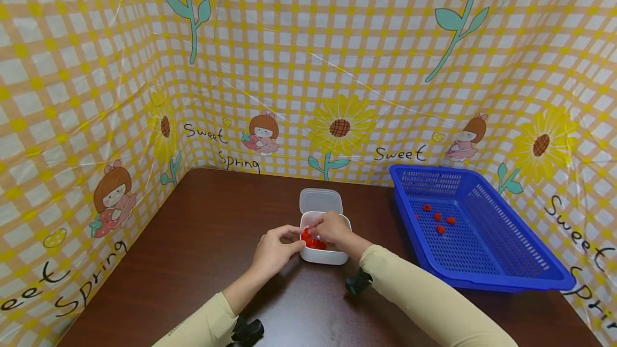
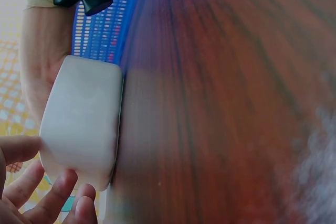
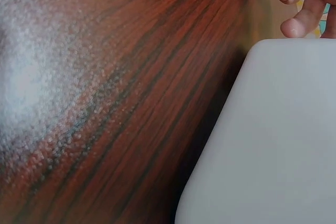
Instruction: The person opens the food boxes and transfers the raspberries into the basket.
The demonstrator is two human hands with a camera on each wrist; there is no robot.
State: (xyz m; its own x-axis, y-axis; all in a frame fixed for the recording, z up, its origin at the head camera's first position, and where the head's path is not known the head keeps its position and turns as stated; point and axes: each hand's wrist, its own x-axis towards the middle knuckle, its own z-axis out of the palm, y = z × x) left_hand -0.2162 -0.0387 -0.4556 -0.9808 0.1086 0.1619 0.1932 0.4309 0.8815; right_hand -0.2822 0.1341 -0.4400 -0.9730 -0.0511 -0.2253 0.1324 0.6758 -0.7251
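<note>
On a dark brown table [image 1: 217,213], the left hand [image 1: 276,250] has its thumb and fingers at the left side of a small white box [image 1: 324,257] with red bits [image 1: 315,244] in it, and the right hand [image 1: 333,228] reaches inside. A see-through lid [image 1: 320,201] is at the box's far side. To the right, a big blue basket [image 1: 491,240] has a few small red pieces [image 1: 441,229] in it.

cream sleeves [image 1: 419,288], a black camera [image 1: 356,283] at each wrist
</note>
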